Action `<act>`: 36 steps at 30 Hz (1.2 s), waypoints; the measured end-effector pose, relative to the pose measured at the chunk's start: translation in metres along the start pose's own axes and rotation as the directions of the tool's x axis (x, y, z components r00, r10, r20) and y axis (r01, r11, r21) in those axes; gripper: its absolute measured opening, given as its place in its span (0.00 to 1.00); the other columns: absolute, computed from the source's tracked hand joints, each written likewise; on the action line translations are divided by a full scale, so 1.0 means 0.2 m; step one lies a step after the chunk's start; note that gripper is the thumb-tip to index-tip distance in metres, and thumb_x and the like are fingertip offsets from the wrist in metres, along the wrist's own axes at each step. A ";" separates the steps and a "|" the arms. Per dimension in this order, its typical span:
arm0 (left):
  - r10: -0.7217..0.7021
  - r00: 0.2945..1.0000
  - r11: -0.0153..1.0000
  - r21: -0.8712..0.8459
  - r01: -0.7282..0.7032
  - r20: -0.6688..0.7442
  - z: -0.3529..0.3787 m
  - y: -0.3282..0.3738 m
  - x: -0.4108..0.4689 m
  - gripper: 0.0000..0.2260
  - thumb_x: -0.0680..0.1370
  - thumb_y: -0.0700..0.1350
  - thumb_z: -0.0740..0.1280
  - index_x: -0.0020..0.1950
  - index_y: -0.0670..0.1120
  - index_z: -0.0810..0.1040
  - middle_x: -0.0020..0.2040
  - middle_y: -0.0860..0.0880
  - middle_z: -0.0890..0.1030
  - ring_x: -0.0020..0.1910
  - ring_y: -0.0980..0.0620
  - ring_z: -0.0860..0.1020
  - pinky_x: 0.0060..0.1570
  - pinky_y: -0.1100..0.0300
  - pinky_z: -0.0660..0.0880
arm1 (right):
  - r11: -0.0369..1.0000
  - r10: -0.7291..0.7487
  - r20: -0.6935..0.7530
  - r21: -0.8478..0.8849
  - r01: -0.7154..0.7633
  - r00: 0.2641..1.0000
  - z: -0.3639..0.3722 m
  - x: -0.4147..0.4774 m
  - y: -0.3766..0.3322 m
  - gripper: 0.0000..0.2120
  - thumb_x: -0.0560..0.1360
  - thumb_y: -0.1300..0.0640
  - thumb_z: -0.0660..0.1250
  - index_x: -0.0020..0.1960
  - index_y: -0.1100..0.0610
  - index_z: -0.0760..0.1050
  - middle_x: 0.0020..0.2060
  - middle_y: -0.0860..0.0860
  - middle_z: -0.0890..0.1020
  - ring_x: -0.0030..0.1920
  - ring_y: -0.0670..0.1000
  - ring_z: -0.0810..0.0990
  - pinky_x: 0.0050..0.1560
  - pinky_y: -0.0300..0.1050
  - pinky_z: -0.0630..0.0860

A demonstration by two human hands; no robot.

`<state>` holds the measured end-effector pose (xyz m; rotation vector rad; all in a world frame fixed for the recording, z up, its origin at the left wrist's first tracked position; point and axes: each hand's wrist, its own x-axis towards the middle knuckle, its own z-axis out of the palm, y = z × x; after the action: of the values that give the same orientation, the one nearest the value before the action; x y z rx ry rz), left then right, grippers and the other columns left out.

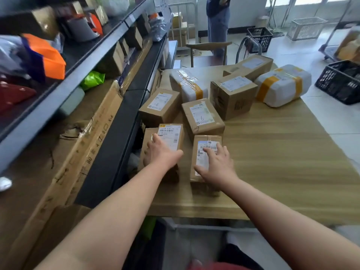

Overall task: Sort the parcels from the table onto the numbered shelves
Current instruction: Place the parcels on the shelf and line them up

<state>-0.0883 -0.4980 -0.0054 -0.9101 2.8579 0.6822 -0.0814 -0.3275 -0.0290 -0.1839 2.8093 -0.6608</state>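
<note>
Left hand (160, 152) curls over left edge of labelled cardboard box (171, 134), table's (272, 152) near-left corner | right hand (218, 162) flat on neighbouring small box (200, 158), not gripping | likely light, rigid, tape slick: clasp opposite sides

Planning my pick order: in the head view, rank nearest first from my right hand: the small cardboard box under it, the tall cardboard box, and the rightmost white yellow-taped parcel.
1. Under the right hand: small cardboard box.
2. Mid-table, beyond: tall cardboard box.
3. Far right corner: rightmost white yellow-taped parcel.
</note>
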 end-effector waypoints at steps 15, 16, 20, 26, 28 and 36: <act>0.163 0.984 0.986 0.035 -0.161 -0.065 0.13 -0.12 -0.08 0.44 0.66 0.61 0.73 0.75 0.51 0.54 0.69 0.45 0.64 0.66 0.44 0.67 0.60 0.48 0.72 | 0.996 0.089 0.046 -0.009 -0.089 0.995 0.07 -0.07 0.13 0.40 0.65 0.39 0.72 0.72 0.34 0.57 0.78 0.50 0.41 0.76 0.59 0.47 0.71 0.61 0.57; 0.193 0.979 0.980 0.057 -0.189 -0.072 0.13 -0.11 -0.10 0.43 0.67 0.61 0.73 0.75 0.51 0.54 0.69 0.45 0.64 0.66 0.44 0.67 0.60 0.49 0.71 | 0.997 0.066 0.037 -0.046 -0.064 0.997 0.06 -0.08 0.15 0.40 0.65 0.40 0.72 0.72 0.34 0.57 0.78 0.50 0.41 0.76 0.58 0.46 0.71 0.61 0.57; 0.173 0.980 0.978 0.135 -0.159 -0.100 0.14 -0.08 -0.14 0.41 0.67 0.60 0.72 0.74 0.51 0.55 0.71 0.45 0.63 0.66 0.43 0.67 0.58 0.49 0.71 | 0.994 0.061 0.039 -0.088 -0.057 0.997 0.05 -0.09 0.22 0.39 0.66 0.39 0.71 0.72 0.32 0.55 0.78 0.51 0.41 0.76 0.59 0.46 0.69 0.63 0.58; 0.011 0.998 0.996 0.090 -0.005 -0.064 0.10 -0.08 -0.18 0.40 0.68 0.60 0.71 0.74 0.51 0.55 0.70 0.45 0.64 0.66 0.43 0.66 0.57 0.49 0.71 | 0.999 -0.020 0.011 -0.049 0.021 1.000 0.00 -0.08 0.27 0.41 0.64 0.39 0.71 0.73 0.36 0.58 0.77 0.51 0.48 0.74 0.57 0.54 0.70 0.57 0.60; -0.016 0.996 0.999 0.036 0.020 -0.085 0.09 -0.06 -0.22 0.41 0.69 0.59 0.72 0.74 0.51 0.54 0.70 0.45 0.64 0.66 0.44 0.66 0.57 0.49 0.70 | 0.993 -0.091 -0.005 -0.080 0.090 0.996 -0.04 -0.07 0.29 0.41 0.64 0.39 0.70 0.74 0.38 0.58 0.77 0.51 0.49 0.75 0.57 0.53 0.70 0.57 0.58; -0.206 0.961 0.979 -0.036 0.203 -0.183 0.06 -0.01 -0.54 0.42 0.69 0.60 0.71 0.76 0.53 0.54 0.71 0.47 0.63 0.66 0.45 0.66 0.55 0.51 0.71 | 0.942 -0.310 0.095 -0.105 0.319 0.946 -0.23 -0.07 0.41 0.40 0.65 0.37 0.68 0.74 0.38 0.60 0.77 0.50 0.55 0.73 0.57 0.57 0.70 0.55 0.59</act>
<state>0.0010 -0.4369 0.0025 -1.3153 2.8579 0.6306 -0.0860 -0.2330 -0.0230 -0.6792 2.7699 -0.5352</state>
